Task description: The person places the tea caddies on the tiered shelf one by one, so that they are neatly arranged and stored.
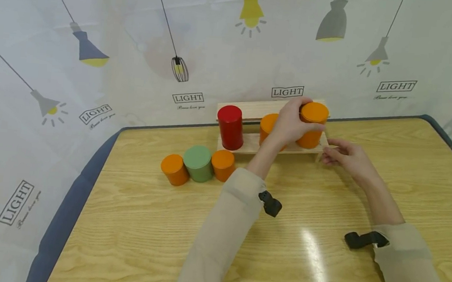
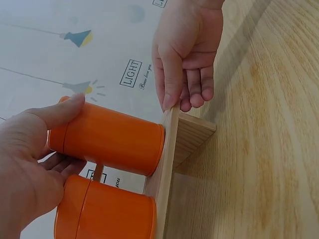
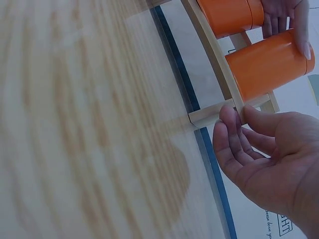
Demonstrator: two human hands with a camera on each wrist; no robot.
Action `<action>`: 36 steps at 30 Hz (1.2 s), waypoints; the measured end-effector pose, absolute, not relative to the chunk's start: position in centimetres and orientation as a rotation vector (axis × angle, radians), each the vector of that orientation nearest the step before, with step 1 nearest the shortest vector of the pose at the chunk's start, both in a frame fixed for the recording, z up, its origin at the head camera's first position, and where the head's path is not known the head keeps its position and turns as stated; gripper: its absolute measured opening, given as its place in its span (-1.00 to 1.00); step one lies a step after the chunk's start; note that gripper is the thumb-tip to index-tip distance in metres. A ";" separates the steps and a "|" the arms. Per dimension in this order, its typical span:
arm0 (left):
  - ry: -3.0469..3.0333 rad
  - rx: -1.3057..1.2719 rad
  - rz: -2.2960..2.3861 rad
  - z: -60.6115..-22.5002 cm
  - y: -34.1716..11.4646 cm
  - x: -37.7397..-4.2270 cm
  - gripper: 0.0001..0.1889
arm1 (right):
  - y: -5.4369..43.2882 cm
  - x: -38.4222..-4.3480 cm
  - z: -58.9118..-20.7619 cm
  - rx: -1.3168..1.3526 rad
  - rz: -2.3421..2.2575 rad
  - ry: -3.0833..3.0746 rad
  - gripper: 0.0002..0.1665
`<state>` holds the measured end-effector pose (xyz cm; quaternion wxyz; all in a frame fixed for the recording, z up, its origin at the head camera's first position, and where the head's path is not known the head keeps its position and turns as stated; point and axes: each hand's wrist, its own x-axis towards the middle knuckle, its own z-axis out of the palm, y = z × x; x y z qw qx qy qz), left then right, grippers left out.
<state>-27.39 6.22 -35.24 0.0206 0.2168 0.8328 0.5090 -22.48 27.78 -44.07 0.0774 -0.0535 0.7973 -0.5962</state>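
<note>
A wooden rack (image 1: 250,143) stands at the back of the table. My left hand (image 1: 292,122) grips the upper part of a tall orange canister (image 2: 112,134) at the rack's right end, its base on the shelf board. Beside it on the board is a second orange canister (image 2: 107,209), partly hidden by the left hand in the head view. My right hand (image 1: 349,160) pinches the rack's right end between thumb and fingers, seen closely in the right wrist view. At the rack's left end stands a red canister (image 1: 231,128).
Left of the rack's front, a short orange canister (image 1: 175,170), a green canister (image 1: 198,163) and another short orange canister (image 1: 223,165) stand in a row on the wooden table (image 1: 140,241). A lamp-printed curtain (image 1: 138,39) hangs behind the table's dark blue edge (image 1: 81,182).
</note>
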 end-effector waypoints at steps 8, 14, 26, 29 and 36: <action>2.600 0.665 1.555 -35.3 6.3 -27.4 -0.25 | 27.9 -22.6 -44.2 -0.163 -1.779 2.373 -0.27; 2.660 0.659 1.465 -35.4 6.6 -27.5 -0.22 | 28.0 -22.7 -44.3 -0.166 -1.775 2.376 -0.27; 2.732 0.651 1.370 -35.4 7.0 -27.6 -0.19 | 28.0 -22.7 -44.4 -0.161 -1.760 2.396 -0.27; 2.727 0.641 1.402 -35.5 7.0 -27.4 -0.18 | 27.9 -22.7 -44.3 -0.167 -1.764 2.393 -0.27; 2.664 0.650 1.582 -35.9 6.7 -27.0 -0.11 | 27.7 -22.6 -44.2 -0.162 -1.771 2.392 -0.26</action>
